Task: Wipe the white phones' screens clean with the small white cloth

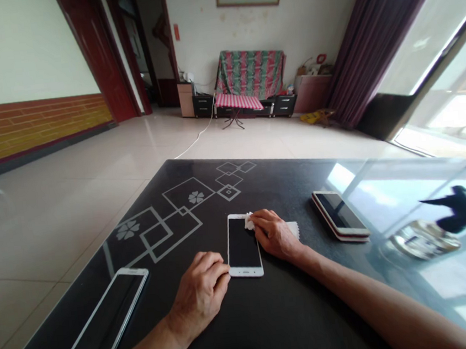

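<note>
A white smartphone (pixel 244 245) with a dark screen lies face up on the black table in front of me. My left hand (pixel 201 289) is curled at its lower left edge, the fingertips pressed against the frame. Bunched under the fingers of my right hand (pixel 276 234) is a white cloth (pixel 249 221), which touches the upper right part of the screen. A zigzag-edged piece of the cloth shows beyond the back of that hand; the rest is covered by it.
To the left lies a larger white smartphone (pixel 107 321). Two stacked phones (pixel 341 216) rest on the right, near a glass dish (pixel 425 238) with a dark, fin-shaped ornament (pixel 463 208). The glossy table (pixel 284 186) bears grey square patterns. Beyond it stands a small striped table (pixel 238 101).
</note>
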`<state>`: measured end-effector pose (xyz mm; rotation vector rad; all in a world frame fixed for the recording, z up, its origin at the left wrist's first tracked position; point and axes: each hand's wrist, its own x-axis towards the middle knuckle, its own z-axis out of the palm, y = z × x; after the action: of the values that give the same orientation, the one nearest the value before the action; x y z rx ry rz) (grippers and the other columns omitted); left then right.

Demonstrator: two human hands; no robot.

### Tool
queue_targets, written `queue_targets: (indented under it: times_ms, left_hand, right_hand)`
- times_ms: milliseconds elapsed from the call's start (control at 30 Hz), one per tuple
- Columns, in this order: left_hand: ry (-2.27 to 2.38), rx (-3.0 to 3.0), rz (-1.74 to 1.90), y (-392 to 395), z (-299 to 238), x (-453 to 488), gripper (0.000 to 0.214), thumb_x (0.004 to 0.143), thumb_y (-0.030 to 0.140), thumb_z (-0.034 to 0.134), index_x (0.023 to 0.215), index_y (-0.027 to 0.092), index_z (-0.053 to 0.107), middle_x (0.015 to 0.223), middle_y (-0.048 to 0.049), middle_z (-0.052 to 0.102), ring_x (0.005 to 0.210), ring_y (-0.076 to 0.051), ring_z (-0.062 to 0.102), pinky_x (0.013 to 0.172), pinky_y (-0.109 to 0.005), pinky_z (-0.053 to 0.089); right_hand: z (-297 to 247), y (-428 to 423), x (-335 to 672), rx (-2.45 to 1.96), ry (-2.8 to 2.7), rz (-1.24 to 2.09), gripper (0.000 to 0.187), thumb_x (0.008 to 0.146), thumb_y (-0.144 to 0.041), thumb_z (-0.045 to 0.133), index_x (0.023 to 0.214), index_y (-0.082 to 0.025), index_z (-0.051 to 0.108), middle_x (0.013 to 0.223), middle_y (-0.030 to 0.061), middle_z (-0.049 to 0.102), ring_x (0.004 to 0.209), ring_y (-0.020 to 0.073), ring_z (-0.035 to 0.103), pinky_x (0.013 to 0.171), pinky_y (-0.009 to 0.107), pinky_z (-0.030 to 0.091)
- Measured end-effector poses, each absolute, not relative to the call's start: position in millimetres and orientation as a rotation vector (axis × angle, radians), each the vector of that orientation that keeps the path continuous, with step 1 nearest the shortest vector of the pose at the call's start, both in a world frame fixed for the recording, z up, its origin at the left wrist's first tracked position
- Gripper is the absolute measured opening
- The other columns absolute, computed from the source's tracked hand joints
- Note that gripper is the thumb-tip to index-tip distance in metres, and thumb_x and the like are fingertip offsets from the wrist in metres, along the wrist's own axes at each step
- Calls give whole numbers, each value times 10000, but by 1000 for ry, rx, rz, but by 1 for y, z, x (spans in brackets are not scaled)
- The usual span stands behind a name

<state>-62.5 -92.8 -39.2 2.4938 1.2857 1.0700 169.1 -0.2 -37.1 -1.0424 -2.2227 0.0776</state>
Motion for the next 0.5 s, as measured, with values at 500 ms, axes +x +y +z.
queue_targets:
  times_ms: [500]
  left_hand:
    - [1319,2439,1084,-92,-42,-64,156,852,151,566,878,219,705,898,-48,623,849,-167,562,771,-296,525]
  right_hand:
    - [-23,-37,161,-897,-2346,231,155,786,-105,529,845,-207,629,871,48,610,809,169,584,762,301,518]
